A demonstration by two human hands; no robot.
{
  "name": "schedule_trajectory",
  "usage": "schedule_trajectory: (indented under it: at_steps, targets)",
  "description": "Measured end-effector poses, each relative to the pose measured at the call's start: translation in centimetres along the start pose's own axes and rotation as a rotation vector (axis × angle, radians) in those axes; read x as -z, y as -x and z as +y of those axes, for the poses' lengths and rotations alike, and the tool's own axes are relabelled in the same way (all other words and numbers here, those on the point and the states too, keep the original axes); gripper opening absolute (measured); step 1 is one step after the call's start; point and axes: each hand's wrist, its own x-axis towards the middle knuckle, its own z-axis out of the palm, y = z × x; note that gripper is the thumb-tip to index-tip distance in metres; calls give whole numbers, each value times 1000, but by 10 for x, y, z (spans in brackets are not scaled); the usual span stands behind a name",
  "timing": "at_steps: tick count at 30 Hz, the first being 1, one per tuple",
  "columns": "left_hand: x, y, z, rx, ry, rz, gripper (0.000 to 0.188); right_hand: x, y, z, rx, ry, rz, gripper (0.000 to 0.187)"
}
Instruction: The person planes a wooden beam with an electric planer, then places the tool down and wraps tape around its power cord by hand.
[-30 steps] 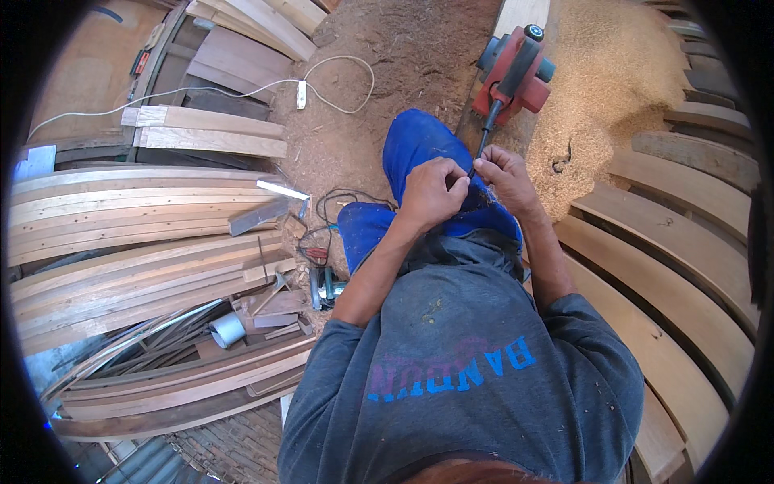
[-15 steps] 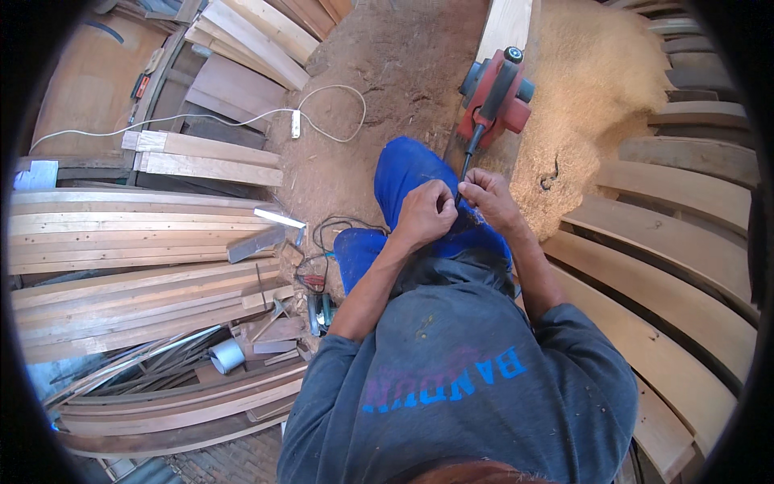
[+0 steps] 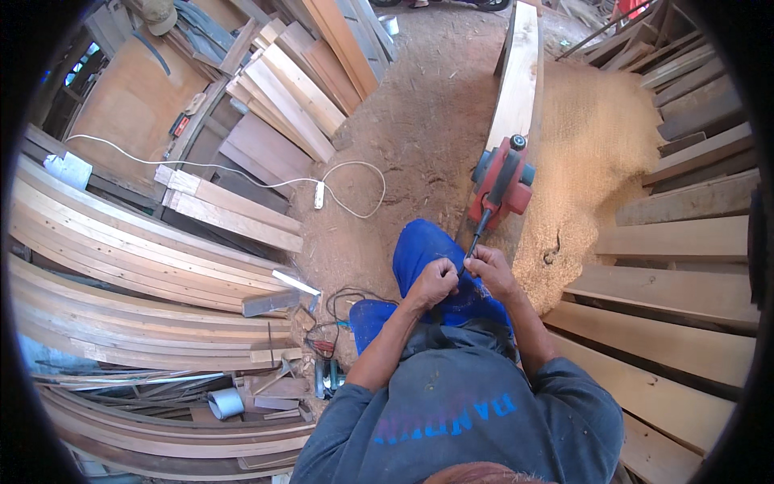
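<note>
A red electric planer (image 3: 501, 181) rests on a long pale curved plank (image 3: 520, 73). Its black cord (image 3: 477, 234) runs down to my hands, which meet over my blue-trousered knee (image 3: 423, 250). My left hand (image 3: 433, 282) is closed, fingers pinching the cord's end. Touching it, my right hand (image 3: 490, 270) is also closed on the cord, just below the planer. What the fingertips do to the cord is too small to see.
A heap of wood shavings (image 3: 597, 161) lies to the right of the planer. Curved planks (image 3: 121, 266) are stacked on the left and flat boards (image 3: 685, 298) on the right. A white extension lead (image 3: 319, 194) crosses the dirt floor. Small tools and wires (image 3: 322, 339) lie by my left leg.
My head has tipped forward, so the planer and my hands sit lower in view. Both hands stay together on the cord with only small finger movements.
</note>
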Motion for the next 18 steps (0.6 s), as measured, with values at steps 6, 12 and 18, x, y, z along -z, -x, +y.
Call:
schedule_trajectory:
  at_steps: [6, 12, 18]
  targets:
    - [-2, -2, -6, 84, 63, -51, 8, -1, 2, -1, 6, -20, -11, 12]
    - [-1, -2, -12, 90, 103, -38, 12, 0, 3, 3, 10, -32, -17, 9]
    - [-5, 17, 11, 139, 427, -58, 17, 3, 8, 9, -17, -61, -13, 9]
